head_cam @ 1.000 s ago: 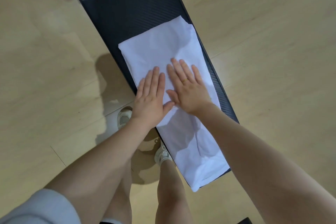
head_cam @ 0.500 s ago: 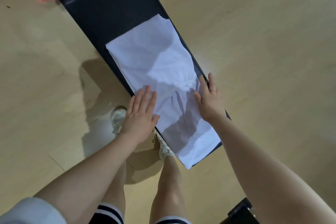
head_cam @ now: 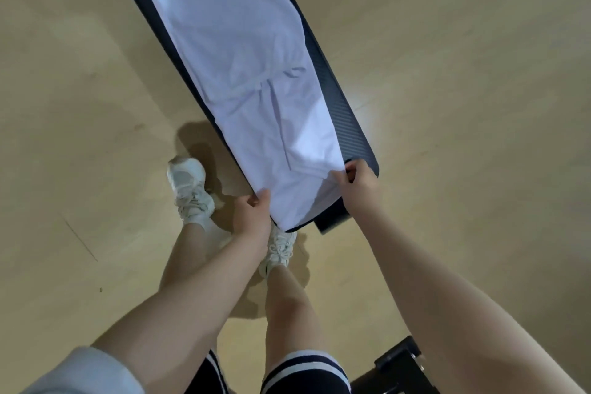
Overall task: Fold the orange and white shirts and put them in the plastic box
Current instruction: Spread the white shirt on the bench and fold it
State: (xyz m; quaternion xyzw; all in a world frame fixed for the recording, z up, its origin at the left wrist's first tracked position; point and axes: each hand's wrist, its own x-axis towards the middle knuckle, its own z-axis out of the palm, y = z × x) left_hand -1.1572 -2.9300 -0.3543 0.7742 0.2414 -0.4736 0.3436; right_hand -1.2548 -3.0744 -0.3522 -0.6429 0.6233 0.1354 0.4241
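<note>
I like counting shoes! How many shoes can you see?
2. One white shoe stands on the floor left of the black bench; the other white shoe is partly hidden beneath the left hand and the bench's near end.

Shirt [head_cam: 243,73] lies lengthwise on the bench [head_cam: 348,125], stretching away from both hands. Left hand [head_cam: 252,214] has its near-left corner, right hand [head_cam: 359,182] the near-right.

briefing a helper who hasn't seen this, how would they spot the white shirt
Find the long black bench running across the pale wood floor. The white shirt lies lengthwise along it, the only cloth there, with the left hand and right hand pinching its near corners.
</note>
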